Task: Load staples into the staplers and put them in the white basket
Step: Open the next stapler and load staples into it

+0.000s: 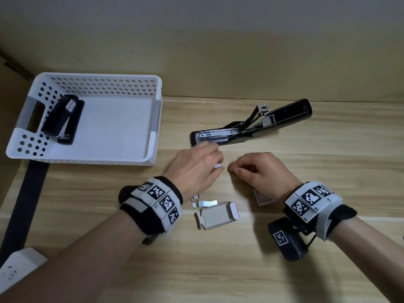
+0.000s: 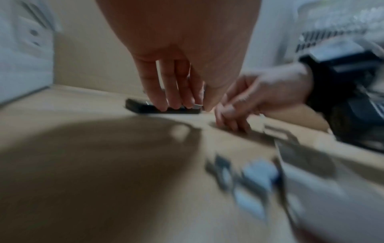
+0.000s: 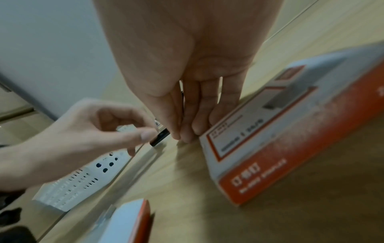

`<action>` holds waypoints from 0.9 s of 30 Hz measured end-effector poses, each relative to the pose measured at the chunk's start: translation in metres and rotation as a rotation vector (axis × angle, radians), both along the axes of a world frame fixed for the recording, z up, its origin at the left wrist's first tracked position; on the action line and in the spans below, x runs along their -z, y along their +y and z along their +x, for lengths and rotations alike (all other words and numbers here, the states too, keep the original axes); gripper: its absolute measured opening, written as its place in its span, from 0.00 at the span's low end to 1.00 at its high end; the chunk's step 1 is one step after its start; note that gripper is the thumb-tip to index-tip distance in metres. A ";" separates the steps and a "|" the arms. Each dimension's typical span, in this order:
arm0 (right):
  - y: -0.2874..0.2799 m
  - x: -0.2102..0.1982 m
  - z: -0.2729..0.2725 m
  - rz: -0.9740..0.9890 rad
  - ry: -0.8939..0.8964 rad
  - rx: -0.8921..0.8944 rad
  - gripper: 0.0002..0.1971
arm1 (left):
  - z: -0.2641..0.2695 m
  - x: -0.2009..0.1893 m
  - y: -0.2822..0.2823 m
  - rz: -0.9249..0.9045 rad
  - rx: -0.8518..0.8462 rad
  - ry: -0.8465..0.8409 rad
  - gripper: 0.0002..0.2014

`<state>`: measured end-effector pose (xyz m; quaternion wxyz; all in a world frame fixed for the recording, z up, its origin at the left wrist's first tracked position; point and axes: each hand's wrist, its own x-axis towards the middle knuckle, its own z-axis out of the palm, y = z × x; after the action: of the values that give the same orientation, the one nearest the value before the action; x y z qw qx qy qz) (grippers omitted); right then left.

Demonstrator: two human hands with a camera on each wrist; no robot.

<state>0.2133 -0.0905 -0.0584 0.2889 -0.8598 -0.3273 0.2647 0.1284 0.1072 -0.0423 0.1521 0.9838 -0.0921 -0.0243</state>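
Diagonally, the open stapler [image 1: 251, 125] points lower-left toward left hand [image 1: 194, 169] pinching staples [image 1: 219, 166].

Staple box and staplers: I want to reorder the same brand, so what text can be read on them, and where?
"订书钉" (blurred, likely): white characters on the red side of the staple box.
Line beneath it, and the black print on the box's white face: too blurred.
Silver label on the stapler in the white basket: too small.
Open stapler: none visible.
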 end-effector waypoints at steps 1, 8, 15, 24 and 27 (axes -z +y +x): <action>0.000 0.001 0.001 0.008 0.006 0.011 0.07 | 0.009 -0.007 0.008 -0.025 -0.024 0.003 0.09; 0.001 0.005 0.003 0.020 0.040 0.050 0.07 | 0.054 -0.025 0.040 -0.082 -0.142 0.026 0.09; 0.000 0.007 0.006 0.053 0.079 0.067 0.06 | 0.052 -0.011 0.042 -0.058 -0.059 0.007 0.10; 0.002 0.007 0.009 0.038 0.080 0.072 0.06 | 0.047 -0.012 0.041 -0.056 -0.147 -0.012 0.15; 0.003 0.007 0.009 0.033 0.077 0.067 0.06 | 0.036 -0.013 0.043 -0.006 -0.120 -0.064 0.09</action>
<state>0.2224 -0.0878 -0.0649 0.3241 -0.8546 -0.2912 0.2825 0.1647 0.1501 -0.0290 0.1531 0.9873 -0.0377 0.0168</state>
